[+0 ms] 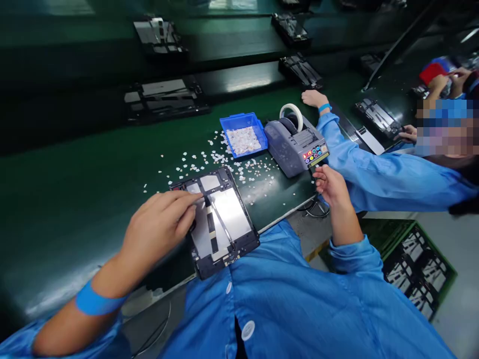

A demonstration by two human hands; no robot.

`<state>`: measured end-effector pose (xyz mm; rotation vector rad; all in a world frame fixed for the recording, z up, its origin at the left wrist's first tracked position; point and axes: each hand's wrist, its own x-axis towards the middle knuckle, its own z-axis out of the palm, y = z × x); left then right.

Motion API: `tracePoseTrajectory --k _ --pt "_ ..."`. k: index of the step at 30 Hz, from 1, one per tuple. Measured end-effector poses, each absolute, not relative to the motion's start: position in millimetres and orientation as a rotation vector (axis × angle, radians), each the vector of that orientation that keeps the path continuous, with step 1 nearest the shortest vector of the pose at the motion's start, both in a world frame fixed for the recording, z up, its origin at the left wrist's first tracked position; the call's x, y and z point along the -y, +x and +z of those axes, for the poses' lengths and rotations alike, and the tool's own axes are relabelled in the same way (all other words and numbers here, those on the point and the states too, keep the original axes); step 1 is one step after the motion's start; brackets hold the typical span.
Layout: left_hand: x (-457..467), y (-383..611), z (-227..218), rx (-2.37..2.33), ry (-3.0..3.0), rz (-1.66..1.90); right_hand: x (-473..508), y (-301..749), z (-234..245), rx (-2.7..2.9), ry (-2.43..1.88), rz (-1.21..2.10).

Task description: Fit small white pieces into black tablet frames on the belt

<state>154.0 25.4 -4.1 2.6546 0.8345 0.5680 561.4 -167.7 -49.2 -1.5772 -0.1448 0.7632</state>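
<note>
A black tablet frame with silver panels (224, 209) lies on the green bench in front of me. My left hand (160, 224) rests on its left edge, fingers bent and pinched on thin metal tweezers (220, 219) that lie across the panel. Over at the front of the grey tape dispenser (295, 144), my right hand (329, 184) has its fingers curled, pinching a small dark strip of tape at the outlet. A roll of white tape (292, 112) sits on top of the dispenser.
A blue bin (243, 134) of small white pieces stands behind the frame, with several pieces scattered around it. More black frames (164, 99) lie on the conveyor. A co-worker in blue (374, 169) reaches across at the right. A green crate (419, 264) sits on the floor.
</note>
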Motion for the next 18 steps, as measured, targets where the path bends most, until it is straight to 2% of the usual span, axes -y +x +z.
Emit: tracePoseTrajectory --k 5,9,18 --pt "-25.1 158.3 1.1 -0.743 2.654 0.639 152.2 556.4 -48.3 0.15 -1.493 0.749" --pt "-16.7 151.3 -0.4 -0.848 2.533 0.668 165.8 511.3 -41.5 0.183 -1.494 0.722" --pt "13.0 207.7 -16.2 -0.882 1.265 0.609 97.2 369.0 -25.9 0.807 -1.471 1.099"
